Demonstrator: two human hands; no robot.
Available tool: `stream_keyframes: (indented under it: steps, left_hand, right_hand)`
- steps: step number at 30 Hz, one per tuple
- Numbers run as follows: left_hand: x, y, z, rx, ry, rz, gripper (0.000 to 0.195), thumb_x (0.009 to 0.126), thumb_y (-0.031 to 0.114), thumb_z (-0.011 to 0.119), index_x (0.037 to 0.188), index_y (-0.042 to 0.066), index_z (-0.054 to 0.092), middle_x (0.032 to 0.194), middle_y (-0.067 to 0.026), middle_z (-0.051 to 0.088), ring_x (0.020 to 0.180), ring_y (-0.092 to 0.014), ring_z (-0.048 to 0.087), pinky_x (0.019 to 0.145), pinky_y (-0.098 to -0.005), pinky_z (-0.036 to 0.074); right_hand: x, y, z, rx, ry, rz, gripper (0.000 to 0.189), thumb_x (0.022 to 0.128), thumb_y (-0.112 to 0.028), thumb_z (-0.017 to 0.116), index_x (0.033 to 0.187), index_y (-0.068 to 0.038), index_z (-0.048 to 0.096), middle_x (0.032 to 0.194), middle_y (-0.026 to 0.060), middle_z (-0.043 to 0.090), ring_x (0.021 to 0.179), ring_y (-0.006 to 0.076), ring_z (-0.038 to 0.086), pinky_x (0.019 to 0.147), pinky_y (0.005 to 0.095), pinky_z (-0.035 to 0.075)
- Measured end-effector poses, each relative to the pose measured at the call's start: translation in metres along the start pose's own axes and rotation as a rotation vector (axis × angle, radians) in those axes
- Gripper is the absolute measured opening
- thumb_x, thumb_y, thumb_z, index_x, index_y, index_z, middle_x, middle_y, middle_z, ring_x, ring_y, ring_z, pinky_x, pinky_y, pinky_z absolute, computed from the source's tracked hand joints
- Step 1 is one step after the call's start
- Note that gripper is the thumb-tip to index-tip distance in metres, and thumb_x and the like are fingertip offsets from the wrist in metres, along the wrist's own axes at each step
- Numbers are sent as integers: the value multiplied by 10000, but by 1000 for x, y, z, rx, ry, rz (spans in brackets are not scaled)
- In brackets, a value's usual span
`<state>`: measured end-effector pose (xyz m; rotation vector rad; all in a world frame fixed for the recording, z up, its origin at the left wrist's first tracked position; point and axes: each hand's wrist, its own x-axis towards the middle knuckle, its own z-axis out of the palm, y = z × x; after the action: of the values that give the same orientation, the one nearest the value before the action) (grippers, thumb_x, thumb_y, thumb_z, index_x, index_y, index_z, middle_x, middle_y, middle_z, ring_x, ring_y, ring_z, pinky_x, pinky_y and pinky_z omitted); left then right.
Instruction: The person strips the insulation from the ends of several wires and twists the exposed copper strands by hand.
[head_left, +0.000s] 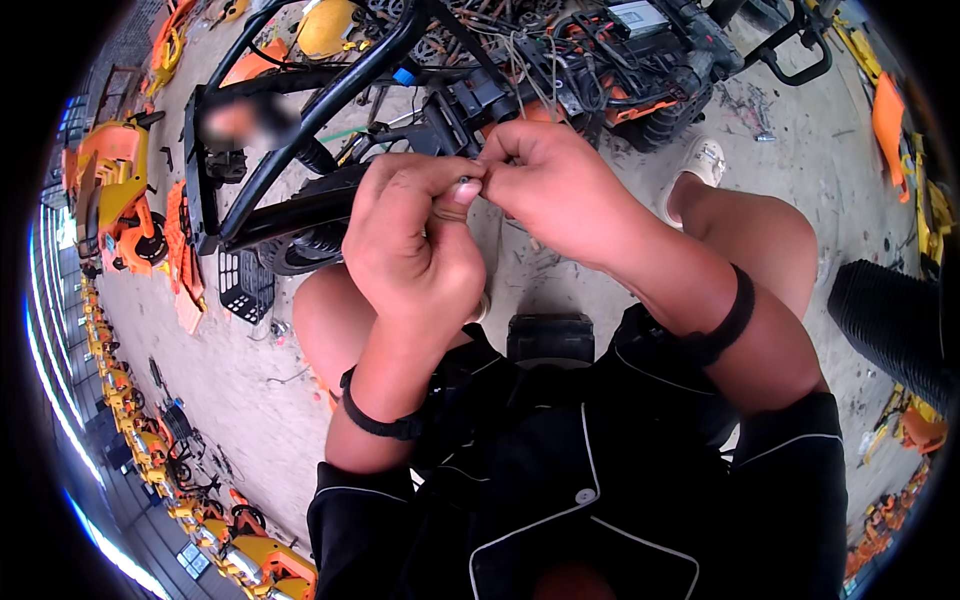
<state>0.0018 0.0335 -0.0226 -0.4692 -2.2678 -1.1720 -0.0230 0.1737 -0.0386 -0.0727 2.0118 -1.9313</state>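
Observation:
My left hand (420, 232) pinches a small metal piece (464, 180) between thumb and forefinger; its exact kind is too small to tell. Fingertips of my right hand (551, 180) meet those of my left, with thumb and forefinger pinched together; whether they grip the same piece is hidden. Both hands are raised above my knees. Beyond them stands a black tubular vehicle frame (330, 90) with a wheel low beside my left hand. Cables and a black drive assembly (480, 97) lie just past my fingertips.
A black plastic crate (246, 285) lies on the concrete floor at left. Orange and yellow scooter bodies (120, 180) stand beyond it, with more in a long row. At the right are a black ribbed object (885, 322) and orange panels (886, 127). Metal parts are heaped at the top.

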Motion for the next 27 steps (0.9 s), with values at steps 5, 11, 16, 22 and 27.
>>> stream_keyframes:
  steps: [5, 11, 16, 22, 27]
  left_hand:
    - [-2, 2, -3, -19, -60, -61, 123, 776, -123, 619, 828, -13, 636, 829, -84, 628, 770, -159, 599, 698, -245, 471]
    - [1, -5, -10, -187, 62, -247, 85, 819, -75, 606, 856, -5, 637, 843, -76, 640, 763, -142, 592, 705, -245, 476]
    - [11, -24, -21, -640, 136, -480, 124, 961, 82, 531, 1003, -19, 588, 975, -113, 617, 853, -165, 582, 810, -294, 475]
    - [18, -21, -22, -912, 99, -609, 169, 986, 141, 500, 1040, -8, 559, 1004, -110, 595, 865, -170, 571, 814, -317, 474]
    - [23, -19, -23, -1000, 126, -656, 164, 964, 152, 563, 1010, -3, 590, 953, -79, 616, 832, -144, 562, 783, -280, 456]
  right_hand:
    - [1, -5, 1, -69, 27, 8, 193, 763, -125, 604, 812, 55, 652, 670, 147, 634, 614, 191, 599, 574, 336, 466]
    - [2, -2, 0, 46, -13, 19, 206, 838, -164, 639, 854, 41, 649, 666, 88, 628, 626, 136, 587, 572, 297, 467]
    - [2, -9, -4, 307, -172, -109, 199, 958, -210, 581, 945, -14, 612, 752, 7, 599, 672, 69, 545, 607, 213, 452]
    - [4, -11, -6, 344, -167, -213, 174, 966, -159, 562, 1049, -8, 587, 877, 29, 622, 798, 91, 582, 705, 240, 480]
    - [4, -11, -4, 395, -189, -247, 207, 936, -105, 602, 1118, -11, 572, 983, 44, 616, 909, 110, 597, 809, 264, 495]
